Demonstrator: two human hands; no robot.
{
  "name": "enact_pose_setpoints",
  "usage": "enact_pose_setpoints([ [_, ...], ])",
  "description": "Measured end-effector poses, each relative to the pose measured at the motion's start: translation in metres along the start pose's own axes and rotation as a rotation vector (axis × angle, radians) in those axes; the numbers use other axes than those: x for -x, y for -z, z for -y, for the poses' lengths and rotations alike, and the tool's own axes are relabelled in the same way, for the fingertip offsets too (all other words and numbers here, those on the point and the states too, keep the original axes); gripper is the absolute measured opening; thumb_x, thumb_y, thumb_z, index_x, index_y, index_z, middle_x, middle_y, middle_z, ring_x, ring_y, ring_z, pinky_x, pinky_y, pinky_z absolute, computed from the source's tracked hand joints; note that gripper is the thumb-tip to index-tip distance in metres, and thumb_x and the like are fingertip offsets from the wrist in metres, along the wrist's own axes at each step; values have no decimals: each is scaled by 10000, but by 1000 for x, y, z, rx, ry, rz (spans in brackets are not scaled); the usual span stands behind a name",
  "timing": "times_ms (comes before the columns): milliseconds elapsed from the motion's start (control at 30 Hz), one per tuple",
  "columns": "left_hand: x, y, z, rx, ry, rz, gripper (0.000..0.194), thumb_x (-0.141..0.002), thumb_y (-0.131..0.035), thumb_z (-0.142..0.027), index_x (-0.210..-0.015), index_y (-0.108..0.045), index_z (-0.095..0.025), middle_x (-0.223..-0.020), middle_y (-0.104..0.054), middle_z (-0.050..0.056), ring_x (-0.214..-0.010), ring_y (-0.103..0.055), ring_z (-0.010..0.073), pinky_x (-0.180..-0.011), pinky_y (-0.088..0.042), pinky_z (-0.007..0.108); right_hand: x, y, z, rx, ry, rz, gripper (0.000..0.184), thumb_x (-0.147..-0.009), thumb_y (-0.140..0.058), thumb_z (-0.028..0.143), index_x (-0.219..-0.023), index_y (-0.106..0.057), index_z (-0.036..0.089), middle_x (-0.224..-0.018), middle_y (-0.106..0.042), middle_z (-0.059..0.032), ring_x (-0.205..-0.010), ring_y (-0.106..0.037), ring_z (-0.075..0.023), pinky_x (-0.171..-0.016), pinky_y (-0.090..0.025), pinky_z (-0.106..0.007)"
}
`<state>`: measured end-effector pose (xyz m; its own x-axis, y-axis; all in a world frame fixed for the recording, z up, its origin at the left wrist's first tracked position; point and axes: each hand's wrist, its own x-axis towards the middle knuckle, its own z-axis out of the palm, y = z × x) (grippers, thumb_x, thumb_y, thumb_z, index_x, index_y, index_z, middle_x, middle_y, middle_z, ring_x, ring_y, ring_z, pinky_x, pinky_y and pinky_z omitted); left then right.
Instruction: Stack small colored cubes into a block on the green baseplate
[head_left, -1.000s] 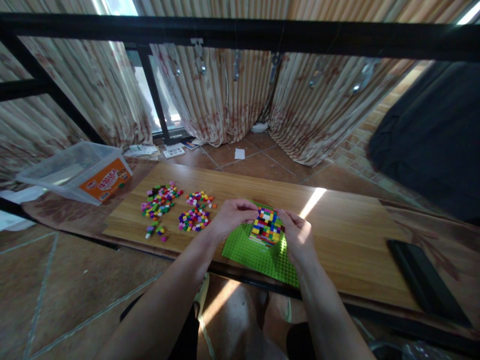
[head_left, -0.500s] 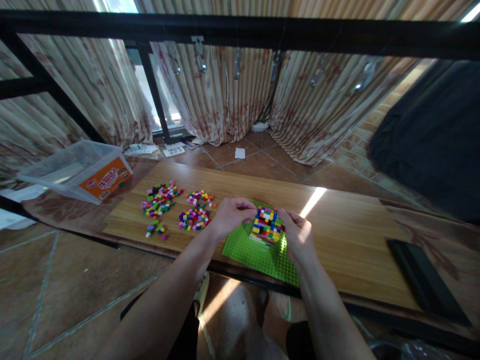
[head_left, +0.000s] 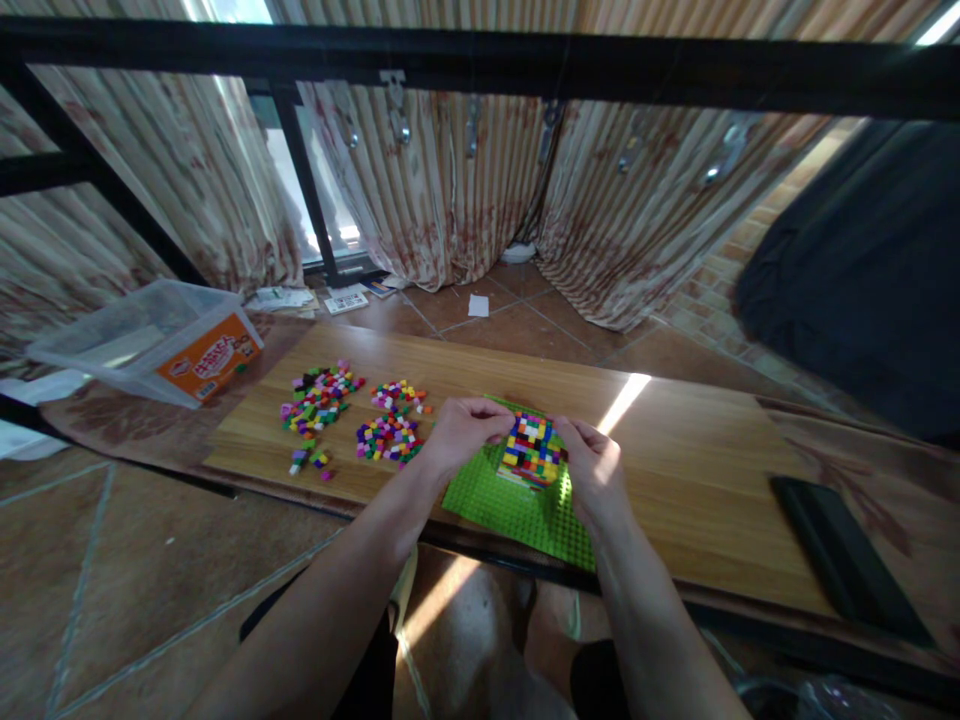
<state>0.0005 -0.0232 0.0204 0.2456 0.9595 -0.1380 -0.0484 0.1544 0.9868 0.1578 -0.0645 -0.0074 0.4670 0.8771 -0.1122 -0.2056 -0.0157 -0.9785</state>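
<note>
A multicoloured block of small toy building bricks (head_left: 531,452) stands on a green studded baseplate (head_left: 499,512). At its far left corner is my left hand (head_left: 471,432), thumb and fingertips closed against the bricks. My right hand (head_left: 592,455) grips the far right side in the same way, its fingers bent and partly hidden behind the hand. Whether a loose brick sits between the fingertips of either hand is too small to make out. The baseplate lies near the front edge of the wooden table.
Loose bricks (head_left: 319,400) lie in several heaps left of the baseplate, including a small heap (head_left: 388,438) near my left wrist. A clear plastic box (head_left: 142,340) with an orange label stands at the far left. At the right end lies a dark flat object (head_left: 844,555).
Both hands stay at the same corners of the brick block, with hardly any finger movement. The whole view has shifted very slightly.
</note>
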Motion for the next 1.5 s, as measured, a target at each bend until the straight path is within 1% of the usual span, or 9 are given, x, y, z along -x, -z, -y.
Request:
enact_pose_setpoints([
  [233, 2, -1, -2, 45, 10, 52, 89, -627, -730, -181, -670, -711, -104, -538, -607, -9, -515, -497, 68, -549, -378, 213, 1, -1, 1, 16, 5, 3, 319, -626, -770, 444, -753, -745, 152, -659, -713, -29, -583, -623, -160, -567, -499, -277],
  [433, 4, -2, -3, 77, 28, 56, 91, -633, -732, -171, -693, -716, -104, -577, -632, -1, -543, -524, 69, -580, -402, 213, 2, -2, 4, -6, 0, -1, 310, -614, -774, 432, -738, -742, 149, -644, -710, -32, -557, -615, -153, -545, -493, -270],
  [633, 3, -3, -7, 83, 40, 75, 66, -628, -709, -118, -692, -706, -101, -570, -631, -5, -525, -527, 68, -567, -413, 208, 2, -1, 2, 4, 4, 10, 320, -628, -764, 441, -755, -745, 148, -654, -709, -31, -563, -610, -150, -539, -481, -266],
  [800, 0, -3, -3, 23, 2, 49, 65, -633, -710, -127, -690, -695, -101, -563, -620, -7, -504, -516, 67, -536, -408, 203, 1, -1, 1, 3, -4, 1, 319, -620, -767, 445, -751, -746, 154, -655, -707, -28, -568, -610, -153, -537, -484, -267],
  [933, -1, -6, 0, 30, -2, 31, 58, -646, -703, -142, -686, -677, -109, -563, -606, -15, -493, -505, 63, -521, -407, 201, 1, -1, 1, 16, -3, 6, 336, -620, -766, 459, -756, -746, 152, -657, -709, -35, -564, -612, -162, -532, -487, -276],
  [1100, 1, -8, -1, 62, 19, 21, 52, -642, -698, -126, -675, -662, -107, -558, -597, -20, -481, -495, 55, -514, -403, 197, 0, 0, -1, 31, 8, 1, 343, -635, -760, 459, -774, -744, 146, -670, -714, -41, -578, -623, -168, -544, -497, -280],
  [1267, 1, -10, 1, 72, 32, 7, 42, -644, -691, -124, -666, -658, -110, -539, -590, -22, -470, -497, 56, -510, -404, 196, 0, 1, -4, 46, 41, 25, 372, -662, -736, 480, -807, -741, 137, -664, -709, -42, -576, -624, -165, -538, -497, -274],
  [1433, -1, -13, 1, 53, 35, -48, 38, -634, -687, -117, -645, -650, -119, -530, -586, -27, -467, -497, 60, -506, -416, 197, 2, 0, -5, 71, 62, 20, 348, -699, -707, 485, -789, -739, 151, -670, -708, -32, -585, -629, -162, -562, -507, -279],
  [1500, -3, -13, 1, 44, 36, -52, 43, -627, -690, -121, -641, -649, -121, -537, -590, -24, -476, -506, 67, -515, -430, 205, 2, 0, -4, 79, 70, 21, 346, -704, -705, 483, -790, -740, 150, -676, -709, -34, -593, -629, -164, -564, -509, -279],
])
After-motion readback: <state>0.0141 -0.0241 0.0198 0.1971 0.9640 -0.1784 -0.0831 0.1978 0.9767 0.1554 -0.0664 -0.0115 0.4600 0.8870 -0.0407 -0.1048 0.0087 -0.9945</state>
